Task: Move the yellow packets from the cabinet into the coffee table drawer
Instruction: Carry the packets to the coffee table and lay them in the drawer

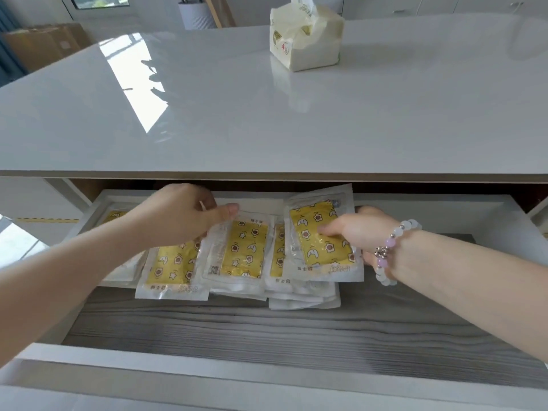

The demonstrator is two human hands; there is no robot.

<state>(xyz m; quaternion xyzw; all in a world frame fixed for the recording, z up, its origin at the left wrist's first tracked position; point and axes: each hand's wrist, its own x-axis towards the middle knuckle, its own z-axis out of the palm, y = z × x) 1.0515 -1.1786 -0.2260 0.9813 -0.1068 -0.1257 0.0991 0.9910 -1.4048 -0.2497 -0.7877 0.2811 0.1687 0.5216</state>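
The coffee table drawer (267, 330) is pulled open, showing a grey wood-grain bottom. Several yellow packets in clear wrappers lie overlapping along its back half. My left hand (184, 213) pinches the top edge of the middle packet (240, 252) between thumb and fingers. My right hand (360, 231), with a bead bracelet on its wrist, grips the rightmost packet (318, 235), thumb on top and fingers beneath, its far end tilted up. Another packet (173, 268) lies flat at the left, partly under the middle one. More white-edged packets (305, 301) sit stacked below.
The glossy white table top (267, 108) overhangs the back of the drawer. A pack of tissues (305, 37) stands on it at the far right. The drawer's white front rail (237, 369) runs along the near edge. Cardboard boxes (44, 43) stand on the floor at far left.
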